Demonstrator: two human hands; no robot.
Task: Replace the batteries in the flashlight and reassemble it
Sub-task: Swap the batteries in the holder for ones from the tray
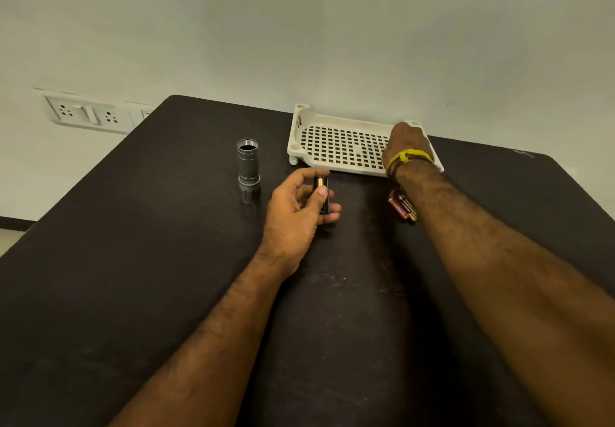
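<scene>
The fingers (324,193) of the left hand (299,207) are curled closed around a dark battery holder (322,198) near the middle of the frame, thumb pressed on its front, a copper-topped cell showing at its upper end. To load it well, I judge the holder should be kept steady and turned so each cell's polarity can be checked before the next goes in. The right hand (407,142) reaches into the white perforated tray (336,147) at upper centre-right; its fingers are hidden behind the knuckles, so whether they grip anything cannot be told. Loose batteries (401,207) lie on the worktop (133,260) partly under the right forearm, their number unclear. The flashlight body (248,162) stands upright and open-topped left of the tray, well apart from both hands. How many cells sit in the holder is too dark to make out.
</scene>
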